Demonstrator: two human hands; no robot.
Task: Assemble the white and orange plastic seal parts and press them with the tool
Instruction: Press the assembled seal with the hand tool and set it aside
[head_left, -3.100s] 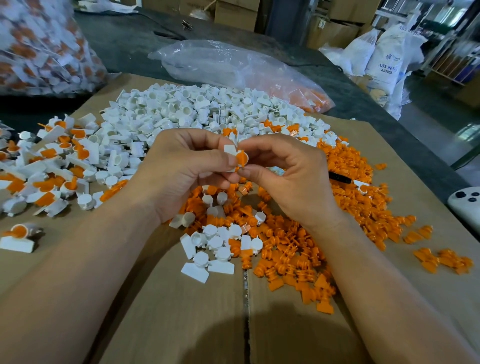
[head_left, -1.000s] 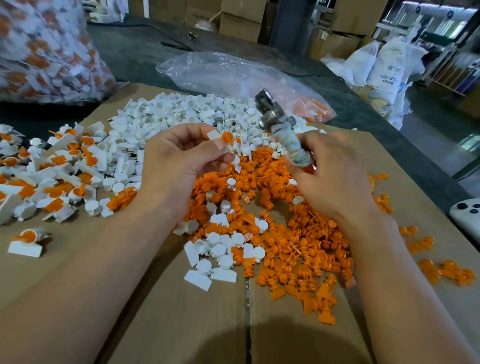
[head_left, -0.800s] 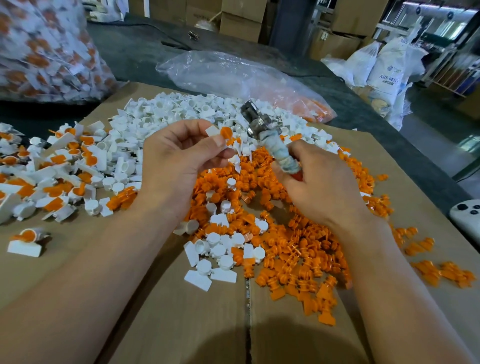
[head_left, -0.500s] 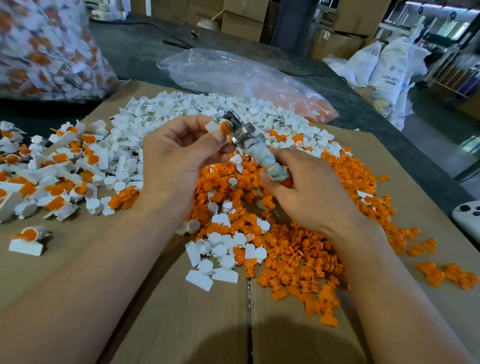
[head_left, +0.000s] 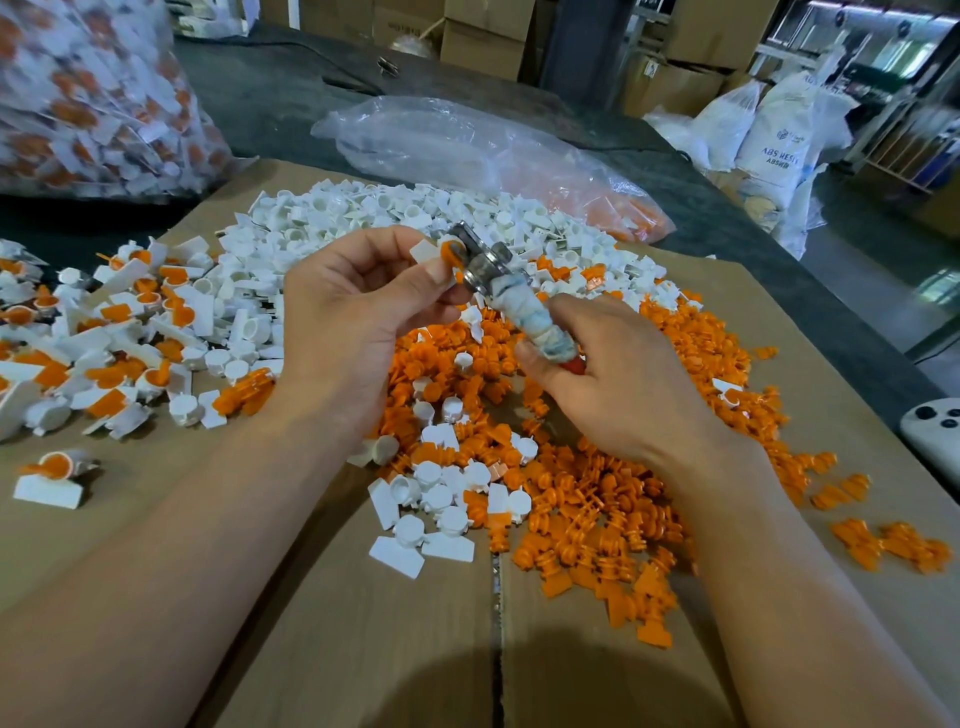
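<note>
My left hand pinches a white seal part with an orange insert between thumb and fingertips. My right hand grips the cloth-wrapped handle of a metal pressing tool. The tool's metal head touches the orange insert. Loose white parts lie heaped at the back of the cardboard sheet. Loose orange parts are spread under and in front of my hands. Assembled white-and-orange seals lie in a pile at the left.
A clear bag of assembled seals stands at the back left. A crumpled plastic bag with some orange parts lies behind the white heap. A white device sits at the right edge. Cartons and sacks stand beyond the dark table.
My right hand picked up the tool and swung its head left and down onto the seal in my left hand. The left hand kept the seal nearly still.
</note>
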